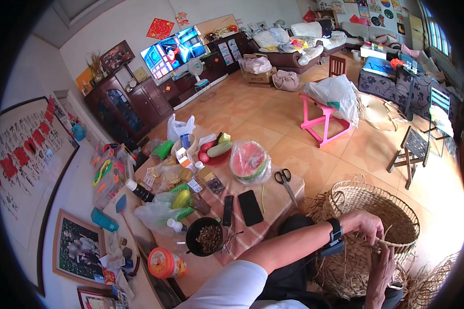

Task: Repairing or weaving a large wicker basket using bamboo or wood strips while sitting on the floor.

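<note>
While the television (174, 51) glows away at the upper left, all the action is down at the lower right of the frame, where the woven straw basket (341, 273) stands close by my legs. Both hands are at its near edge! My right hand (382, 265) has thumb and fingertips pinched together on what looks like a straw strand (388, 232); my left hand (365, 226) curls in just above, fingertips bent down, and whether they clamp anything I cannot tell.

So how far along? The round wall is up, woven tight, and a band of open loops runs along the far rim: the body looks done, I'd judge. Not so the near side, where loose ends poke out around my fingers, so edge work and tidying seem to remain. The scissors (290, 192) lie on the table corner near the middle of the frame, out of my hands.
</note>
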`<state>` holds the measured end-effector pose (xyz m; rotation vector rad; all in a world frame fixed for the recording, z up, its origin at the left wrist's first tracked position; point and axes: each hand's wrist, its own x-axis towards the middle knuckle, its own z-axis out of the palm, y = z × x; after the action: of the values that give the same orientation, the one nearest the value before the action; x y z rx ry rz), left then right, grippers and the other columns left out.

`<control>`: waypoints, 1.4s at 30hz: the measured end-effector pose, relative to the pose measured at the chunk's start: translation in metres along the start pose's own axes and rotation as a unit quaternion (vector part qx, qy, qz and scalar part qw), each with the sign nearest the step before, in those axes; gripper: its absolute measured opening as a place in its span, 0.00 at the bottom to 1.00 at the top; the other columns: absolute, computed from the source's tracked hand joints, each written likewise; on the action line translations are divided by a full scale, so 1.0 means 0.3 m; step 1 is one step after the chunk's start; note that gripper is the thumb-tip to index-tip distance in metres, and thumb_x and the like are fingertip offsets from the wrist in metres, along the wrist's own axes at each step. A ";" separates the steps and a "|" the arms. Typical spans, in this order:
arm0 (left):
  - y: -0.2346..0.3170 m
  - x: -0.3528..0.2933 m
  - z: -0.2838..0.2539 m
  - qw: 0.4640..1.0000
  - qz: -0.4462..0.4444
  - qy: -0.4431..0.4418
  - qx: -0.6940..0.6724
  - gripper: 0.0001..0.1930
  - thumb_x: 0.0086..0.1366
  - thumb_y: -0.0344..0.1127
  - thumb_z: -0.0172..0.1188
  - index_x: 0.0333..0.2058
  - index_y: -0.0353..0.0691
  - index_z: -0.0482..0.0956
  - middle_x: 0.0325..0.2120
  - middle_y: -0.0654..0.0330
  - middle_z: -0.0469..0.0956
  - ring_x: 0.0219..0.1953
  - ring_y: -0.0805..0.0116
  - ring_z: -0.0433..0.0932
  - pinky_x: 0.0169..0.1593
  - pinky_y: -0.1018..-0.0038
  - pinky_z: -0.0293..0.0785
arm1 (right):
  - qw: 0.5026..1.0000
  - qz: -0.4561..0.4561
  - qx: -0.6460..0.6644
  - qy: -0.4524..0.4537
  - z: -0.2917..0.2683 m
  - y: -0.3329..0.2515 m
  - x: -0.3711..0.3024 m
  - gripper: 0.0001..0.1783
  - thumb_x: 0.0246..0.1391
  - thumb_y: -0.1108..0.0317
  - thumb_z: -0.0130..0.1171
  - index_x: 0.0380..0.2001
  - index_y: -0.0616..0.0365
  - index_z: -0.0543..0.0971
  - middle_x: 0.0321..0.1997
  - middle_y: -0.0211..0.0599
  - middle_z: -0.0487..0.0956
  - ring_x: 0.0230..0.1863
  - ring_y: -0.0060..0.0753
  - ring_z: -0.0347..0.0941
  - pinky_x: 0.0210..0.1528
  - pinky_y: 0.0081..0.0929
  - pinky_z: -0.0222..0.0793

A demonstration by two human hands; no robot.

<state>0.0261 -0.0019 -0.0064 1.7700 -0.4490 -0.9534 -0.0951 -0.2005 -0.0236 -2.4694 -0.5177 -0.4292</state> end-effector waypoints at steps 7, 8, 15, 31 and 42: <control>0.007 -0.026 -0.003 0.999 -0.014 -0.027 -0.036 0.16 0.45 0.25 0.68 0.37 0.36 0.88 0.20 0.67 0.78 0.22 0.75 0.70 0.24 0.72 0.61 | 1.000 0.012 -0.006 -0.005 0.003 -0.004 -0.012 0.19 0.54 0.77 0.63 0.50 0.60 0.75 0.48 0.51 0.77 0.47 0.59 0.75 0.44 0.49 0.70; 0.005 -0.025 -0.006 0.999 -0.014 -0.026 -0.036 0.16 0.45 0.25 0.68 0.37 0.36 0.88 0.20 0.67 0.78 0.22 0.75 0.70 0.24 0.72 0.61 | 1.000 0.016 -0.002 0.004 0.002 -0.013 -0.009 0.19 0.54 0.76 0.63 0.50 0.59 0.75 0.47 0.50 0.77 0.46 0.58 0.75 0.43 0.49 0.70; -0.008 0.028 -0.011 0.997 -0.027 -0.066 0.037 0.11 0.45 0.34 0.72 0.30 0.39 0.86 0.22 0.65 0.80 0.25 0.70 0.72 0.28 0.69 0.66 | 0.999 -0.047 -0.011 0.020 -0.012 -0.038 0.007 0.19 0.53 0.76 0.65 0.49 0.57 0.76 0.44 0.45 0.76 0.41 0.53 0.76 0.38 0.44 0.72; -0.121 -0.189 -0.046 0.947 0.164 0.158 0.228 0.10 0.54 0.32 0.69 0.36 0.39 0.85 0.27 0.53 0.82 0.34 0.58 0.82 0.38 0.63 0.75 | 0.998 0.007 0.052 -0.024 -0.051 -0.060 0.103 0.06 0.43 0.81 0.58 0.26 0.65 0.71 0.31 0.52 0.67 0.33 0.58 0.68 0.33 0.49 0.61; -0.020 -0.180 0.041 0.939 0.169 0.189 0.234 0.15 0.53 0.31 0.69 0.40 0.35 0.81 0.35 0.48 0.82 0.42 0.51 0.82 0.45 0.59 0.76 | 0.996 -0.081 -0.040 -0.016 -0.048 -0.098 0.119 0.11 0.49 0.79 0.60 0.26 0.61 0.66 0.27 0.47 0.69 0.31 0.55 0.70 0.32 0.48 0.62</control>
<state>-0.0174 0.0300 0.0076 2.1494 -0.7426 -0.2588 -0.0799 -0.1772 0.0158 -2.5243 -0.7306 -0.4842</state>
